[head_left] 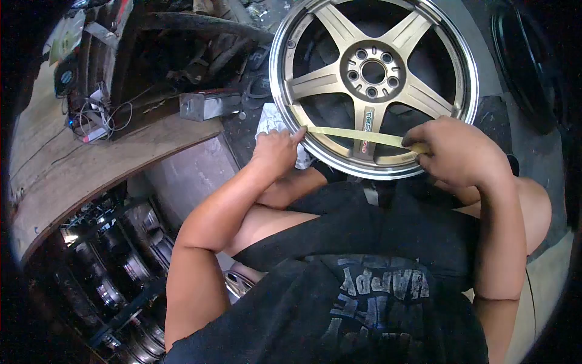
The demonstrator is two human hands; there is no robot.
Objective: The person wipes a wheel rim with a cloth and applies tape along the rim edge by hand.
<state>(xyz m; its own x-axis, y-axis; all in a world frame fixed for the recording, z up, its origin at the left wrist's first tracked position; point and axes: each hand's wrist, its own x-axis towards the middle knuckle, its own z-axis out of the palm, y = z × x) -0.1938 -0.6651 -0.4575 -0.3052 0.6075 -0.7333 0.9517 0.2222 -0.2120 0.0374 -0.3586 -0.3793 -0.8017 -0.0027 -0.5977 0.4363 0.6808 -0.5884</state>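
Observation:
A bronze five-spoke wheel (388, 45) with a polished rim lies in front of me, its near edge over my lap. A strip of yellow tape (357, 134) is stretched across its lower part, over the spoke with the lettering. At the left rim my left hand (279, 148) presses the tape's end with a fingertip. My right hand (458, 151) grips the tape's other end at the lower right, its fingers closed around a yellow piece that is mostly hidden.
Left of the wheel, a metal box (209, 105) stands near a wooden board (151, 130). White cables (100, 115) lie farther left. Several wheels (133, 267) sit on racks at the lower left. A dark rim (524, 67) is at the right.

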